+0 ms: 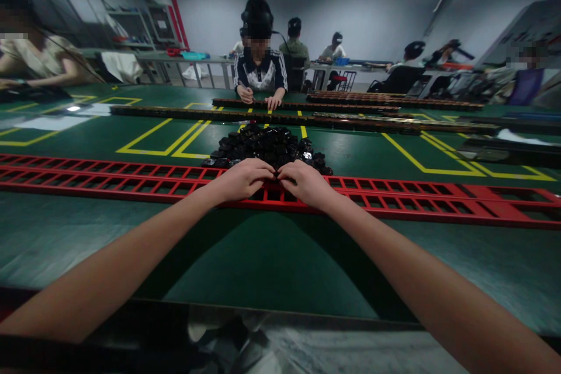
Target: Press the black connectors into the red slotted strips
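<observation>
On the green table (280,257), both hands are meeting over the red rack (394,198), a long frame of small open cells. The left hand (243,180) and the right hand (307,182) are curling their fingers down and almost touching each other. They seem to be pinching a small black part between them, but the part itself is hidden, so I cannot tell what exactly they are gripping.

Just behind the hands, a pile of black parts (267,146) is lying loose on the table, touching the far edge of the rack. I think a careless sweep of a wrist could be knocking parts off the pile and scattering them. A part pressed in tilted could also be jamming in its cell.

Most cells of the rack are looking empty; those under the hands are hidden. Across the table, another person (259,67) is working at dark racks (263,115).
</observation>
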`<state>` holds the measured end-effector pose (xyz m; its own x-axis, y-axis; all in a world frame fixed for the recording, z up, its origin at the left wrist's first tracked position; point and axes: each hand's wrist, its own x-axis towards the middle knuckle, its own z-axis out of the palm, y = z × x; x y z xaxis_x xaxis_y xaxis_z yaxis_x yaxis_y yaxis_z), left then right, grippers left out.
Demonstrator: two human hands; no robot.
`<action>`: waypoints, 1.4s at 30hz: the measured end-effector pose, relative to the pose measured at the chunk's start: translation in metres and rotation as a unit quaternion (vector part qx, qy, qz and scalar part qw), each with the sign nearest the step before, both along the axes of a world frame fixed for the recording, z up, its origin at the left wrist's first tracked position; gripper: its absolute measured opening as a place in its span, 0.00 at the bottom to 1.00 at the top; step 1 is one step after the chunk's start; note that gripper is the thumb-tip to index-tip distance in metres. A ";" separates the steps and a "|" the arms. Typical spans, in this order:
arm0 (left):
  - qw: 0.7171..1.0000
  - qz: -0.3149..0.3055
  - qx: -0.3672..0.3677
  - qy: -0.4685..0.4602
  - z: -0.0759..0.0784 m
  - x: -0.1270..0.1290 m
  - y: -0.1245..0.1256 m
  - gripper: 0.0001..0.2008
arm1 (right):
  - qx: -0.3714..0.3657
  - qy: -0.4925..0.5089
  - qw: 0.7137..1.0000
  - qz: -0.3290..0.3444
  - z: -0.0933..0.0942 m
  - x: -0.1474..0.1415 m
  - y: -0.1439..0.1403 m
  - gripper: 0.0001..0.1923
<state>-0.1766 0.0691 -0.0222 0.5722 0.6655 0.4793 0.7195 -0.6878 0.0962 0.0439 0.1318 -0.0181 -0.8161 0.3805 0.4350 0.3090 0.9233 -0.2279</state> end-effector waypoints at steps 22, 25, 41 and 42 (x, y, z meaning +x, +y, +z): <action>0.999 -0.003 -0.027 -0.025 -0.001 0.000 -0.002 0.17 | 0.126 -0.033 0.975 -0.182 0.013 0.016 0.001 0.10; 0.999 -0.006 -0.033 -0.025 -0.001 -0.001 -0.001 0.16 | 0.159 -0.041 0.935 -0.315 0.020 0.033 0.012 0.11; 0.998 0.003 -0.060 0.005 0.004 0.004 -0.005 0.14 | -0.038 -0.091 0.901 -0.423 0.012 0.050 0.040 0.14; 0.998 0.003 -0.059 0.002 0.004 0.004 -0.005 0.14 | -0.045 -0.084 0.901 -0.422 0.012 0.051 0.040 0.12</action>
